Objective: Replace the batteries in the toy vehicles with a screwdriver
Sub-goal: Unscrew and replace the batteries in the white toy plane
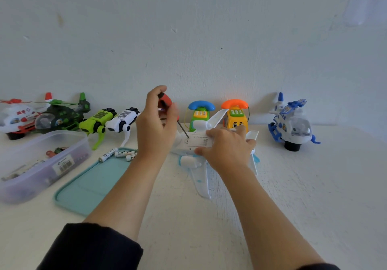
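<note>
A white toy airplane (pixel 201 177) lies belly-up on the table in the middle. My right hand (pixel 227 149) grips its fuselage from the right, fingers over the battery cover (pixel 199 141). My left hand (pixel 156 123) holds a red-handled screwdriver (pixel 165 102) tilted, with its dark shaft (pixel 183 129) running down to the left end of the cover. Three loose batteries (pixel 118 154) lie to the left of the plane, at the far edge of a teal tray (pixel 88 188).
A clear plastic box (pixel 41 165) with small parts stands at the left. Along the wall stand two helicopters (pixel 41 116), a green robot dog (pixel 96 123) and a white one (pixel 123 121), two toy phones (pixel 217 112) and a blue-white helicopter (pixel 291 121).
</note>
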`<state>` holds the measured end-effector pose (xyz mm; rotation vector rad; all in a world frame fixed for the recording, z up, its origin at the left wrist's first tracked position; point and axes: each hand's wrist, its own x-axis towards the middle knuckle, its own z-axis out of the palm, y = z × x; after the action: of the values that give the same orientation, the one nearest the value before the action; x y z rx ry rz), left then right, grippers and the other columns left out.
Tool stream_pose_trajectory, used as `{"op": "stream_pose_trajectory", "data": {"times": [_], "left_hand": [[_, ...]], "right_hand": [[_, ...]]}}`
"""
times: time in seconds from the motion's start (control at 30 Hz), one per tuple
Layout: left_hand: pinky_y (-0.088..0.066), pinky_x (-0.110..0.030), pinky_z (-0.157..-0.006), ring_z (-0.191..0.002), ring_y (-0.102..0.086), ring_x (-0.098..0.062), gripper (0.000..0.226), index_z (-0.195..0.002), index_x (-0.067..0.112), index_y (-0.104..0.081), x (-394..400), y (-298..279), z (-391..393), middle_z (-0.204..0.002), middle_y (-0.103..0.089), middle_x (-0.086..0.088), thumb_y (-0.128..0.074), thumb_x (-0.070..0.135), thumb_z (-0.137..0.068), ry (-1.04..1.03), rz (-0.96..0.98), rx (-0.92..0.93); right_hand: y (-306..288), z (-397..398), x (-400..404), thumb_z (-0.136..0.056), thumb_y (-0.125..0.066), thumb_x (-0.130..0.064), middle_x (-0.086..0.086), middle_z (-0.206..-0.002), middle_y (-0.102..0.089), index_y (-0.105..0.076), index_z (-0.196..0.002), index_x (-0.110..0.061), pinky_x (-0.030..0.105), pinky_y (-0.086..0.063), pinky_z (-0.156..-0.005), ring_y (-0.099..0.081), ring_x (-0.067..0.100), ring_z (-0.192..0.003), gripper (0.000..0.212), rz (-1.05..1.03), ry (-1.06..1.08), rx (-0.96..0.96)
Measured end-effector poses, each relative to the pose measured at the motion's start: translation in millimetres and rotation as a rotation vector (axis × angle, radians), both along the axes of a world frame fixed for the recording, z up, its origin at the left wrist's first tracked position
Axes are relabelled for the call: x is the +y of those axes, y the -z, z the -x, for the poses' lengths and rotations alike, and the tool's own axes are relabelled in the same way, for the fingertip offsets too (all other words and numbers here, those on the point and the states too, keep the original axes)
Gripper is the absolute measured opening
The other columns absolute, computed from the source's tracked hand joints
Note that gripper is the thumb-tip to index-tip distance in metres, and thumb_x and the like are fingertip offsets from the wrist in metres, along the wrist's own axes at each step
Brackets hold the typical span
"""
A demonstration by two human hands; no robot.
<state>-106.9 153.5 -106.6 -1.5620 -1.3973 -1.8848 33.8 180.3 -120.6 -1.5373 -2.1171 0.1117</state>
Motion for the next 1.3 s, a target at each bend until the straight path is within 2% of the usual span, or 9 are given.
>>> {"op": "stream_pose_trajectory", "data": {"times": [0.23,0.4,0.47,0.6,0.73,0.9,1.03,1.2,1.3], "left_hand": [[-0.037,-0.012,-0.060,-0.057,-0.046,-0.020,0.066,-0.146,0.018,-0.030,1.8,2.8,2.7,-0.065,-0.049,-0.009,-0.060,0.031,-0.088,-0.175,-0.003,0.083],[-0.038,-0.024,-0.053,-0.055,-0.050,-0.020,0.043,-0.118,0.009,-0.049,-1.8,5.0,-2.6,-0.066,-0.051,-0.002,-0.045,0.039,-0.089,-0.117,0.028,0.065],[-0.041,-0.027,-0.055,-0.063,-0.055,-0.018,0.028,-0.109,0.011,-0.046,-2.9,5.2,-6.1,-0.079,-0.057,0.003,-0.039,0.026,-0.086,-0.036,0.035,0.051],[-0.049,-0.021,-0.068,-0.074,-0.061,-0.010,0.030,-0.116,0.007,-0.045,1.2,3.9,-3.6,-0.101,-0.060,0.005,-0.038,0.010,-0.087,0.060,0.039,-0.012],[-0.042,-0.012,-0.058,-0.055,-0.052,-0.011,0.043,-0.127,0.008,-0.048,1.1,5.2,-1.2,-0.066,-0.051,0.007,-0.059,0.022,-0.088,-0.096,0.010,0.069],[-0.047,-0.036,-0.054,-0.059,-0.058,-0.023,0.034,-0.114,0.008,-0.045,-1.7,7.3,-0.4,-0.069,-0.050,0.001,-0.046,0.034,-0.091,-0.101,0.004,0.025],[-0.051,-0.029,-0.064,-0.069,-0.061,-0.004,0.031,-0.120,0.006,-0.042,2.6,7.7,0.6,-0.087,-0.053,0.016,-0.039,0.013,-0.090,-0.012,0.019,-0.056],[-0.054,-0.030,-0.063,-0.069,-0.065,-0.017,0.033,-0.122,0.002,-0.044,5.7,14.3,3.1,-0.081,-0.049,0.022,-0.054,0.015,-0.093,-0.092,-0.035,-0.081],[-0.052,-0.018,-0.060,-0.064,-0.062,-0.003,0.034,-0.122,0.001,-0.043,7.1,18.5,6.0,-0.080,-0.050,0.022,-0.054,0.015,-0.094,-0.143,-0.079,-0.260]], "right_hand": [[-0.1,0.1,0.7,-0.078,-0.064,-0.057,-0.005,-0.118,-0.060,-0.056,-0.124,-0.034,0.048,-0.031,-0.096,-0.027,0.026,-0.125,0.052,0.004,-0.003,-0.004],[-0.2,0.0,0.0,-0.079,-0.064,-0.057,-0.006,-0.118,-0.060,-0.057,-0.124,-0.034,0.048,-0.032,-0.096,-0.028,0.026,-0.125,0.052,-0.003,-0.002,-0.011],[-0.3,-0.2,-0.1,-0.079,-0.064,-0.057,-0.005,-0.118,-0.060,-0.057,-0.124,-0.034,0.048,-0.032,-0.096,-0.028,0.026,-0.125,0.052,-0.002,0.000,-0.008],[-0.3,-0.1,-0.2,-0.078,-0.065,-0.057,-0.006,-0.118,-0.060,-0.057,-0.124,-0.033,0.047,-0.031,-0.096,-0.029,0.026,-0.125,0.052,-0.004,-0.002,-0.004],[-0.1,-0.5,-0.6,-0.079,-0.064,-0.056,-0.007,-0.119,-0.059,-0.056,-0.124,-0.032,0.047,-0.031,-0.096,-0.029,0.026,-0.124,0.052,-0.003,-0.012,-0.001],[0.0,-0.5,-0.2,-0.079,-0.064,-0.057,-0.006,-0.119,-0.059,-0.056,-0.125,-0.033,0.047,-0.031,-0.095,-0.028,0.026,-0.125,0.052,-0.003,-0.009,-0.009],[-0.1,-0.6,0.3,-0.079,-0.064,-0.057,-0.006,-0.119,-0.059,-0.056,-0.125,-0.033,0.048,-0.031,-0.096,-0.029,0.026,-0.125,0.053,0.001,-0.011,-0.007],[0.2,-0.7,0.7,-0.079,-0.064,-0.057,-0.006,-0.119,-0.059,-0.056,-0.125,-0.033,0.047,-0.031,-0.096,-0.029,0.025,-0.125,0.053,-0.002,-0.009,-0.009],[-0.3,-1.0,0.9,-0.079,-0.063,-0.058,-0.006,-0.120,-0.058,-0.055,-0.125,-0.033,0.048,-0.032,-0.097,-0.028,0.026,-0.125,0.053,-0.004,-0.012,-0.013]]}}
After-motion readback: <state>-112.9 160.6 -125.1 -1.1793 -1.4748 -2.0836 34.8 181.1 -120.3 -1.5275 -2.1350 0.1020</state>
